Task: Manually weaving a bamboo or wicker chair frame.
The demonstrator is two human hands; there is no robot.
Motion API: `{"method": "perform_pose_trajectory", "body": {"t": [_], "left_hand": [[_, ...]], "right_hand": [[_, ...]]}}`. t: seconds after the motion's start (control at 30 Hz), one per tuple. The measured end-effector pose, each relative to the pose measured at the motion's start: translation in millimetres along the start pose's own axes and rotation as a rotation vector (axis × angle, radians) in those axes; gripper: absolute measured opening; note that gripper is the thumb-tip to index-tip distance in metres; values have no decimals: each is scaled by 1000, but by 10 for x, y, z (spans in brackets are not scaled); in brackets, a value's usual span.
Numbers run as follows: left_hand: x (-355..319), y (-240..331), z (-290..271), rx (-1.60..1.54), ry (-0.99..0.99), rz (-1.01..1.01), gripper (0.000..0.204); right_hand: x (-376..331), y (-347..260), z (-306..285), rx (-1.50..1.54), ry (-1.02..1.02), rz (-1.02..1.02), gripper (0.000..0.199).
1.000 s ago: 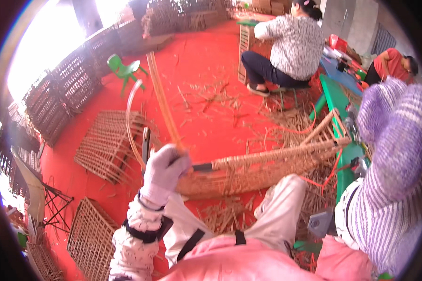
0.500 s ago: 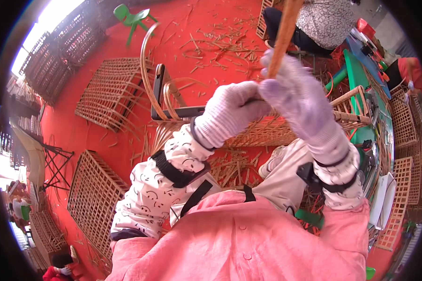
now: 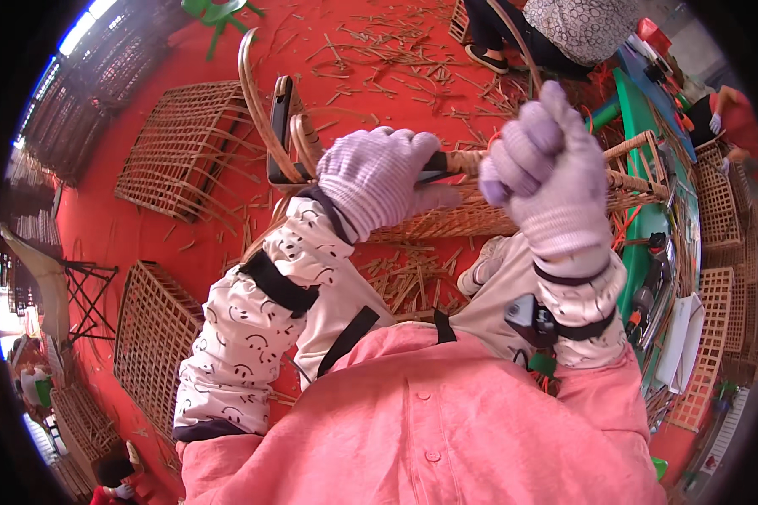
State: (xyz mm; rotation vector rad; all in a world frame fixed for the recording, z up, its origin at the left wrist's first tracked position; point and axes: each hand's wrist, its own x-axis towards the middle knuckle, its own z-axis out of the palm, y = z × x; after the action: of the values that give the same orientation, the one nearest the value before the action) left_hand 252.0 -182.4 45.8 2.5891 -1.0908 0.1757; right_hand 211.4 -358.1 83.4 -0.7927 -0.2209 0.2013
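Observation:
Both my hands wear lilac knit gloves. My left hand (image 3: 381,178) is closed over the dark rim bar (image 3: 434,167) of a woven basket (image 3: 451,220), its thumb lying below the bar. Just right of it, tan cane wrapping (image 3: 465,162) circles the rim. My right hand (image 3: 552,172) is closed beside that wrapping, holding a thin cane strip (image 3: 520,40) that rises out of the fist and curves up to the top edge. Bent cane loops (image 3: 257,101) stand at the basket's left end, next to a black frame piece (image 3: 280,122).
Unfinished woven baskets (image 3: 177,147) and a lattice panel (image 3: 147,337) lie on the red floor at left. Cane scraps (image 3: 383,55) are scattered ahead. A green chair (image 3: 215,13) stands far left. Another person (image 3: 581,29) sits far right, near a green bench (image 3: 640,194) with tools.
My hands have moved apart: the left has shifted left onto the rim bar, and the right has closed into a fist. The strip now looks thinner and swings farther away from me.

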Motion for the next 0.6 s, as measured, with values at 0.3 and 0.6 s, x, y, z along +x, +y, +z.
{"method": "perform_pose_trajectory", "body": {"t": [0.3, 0.6], "left_hand": [[533, 130, 16, 58, -15, -69, 42], [1566, -869, 11, 265, -33, -337, 58]], "right_hand": [[584, -315, -336, -113, -294, 9, 31], [206, 646, -2049, -108, 293, 117, 36]]}}
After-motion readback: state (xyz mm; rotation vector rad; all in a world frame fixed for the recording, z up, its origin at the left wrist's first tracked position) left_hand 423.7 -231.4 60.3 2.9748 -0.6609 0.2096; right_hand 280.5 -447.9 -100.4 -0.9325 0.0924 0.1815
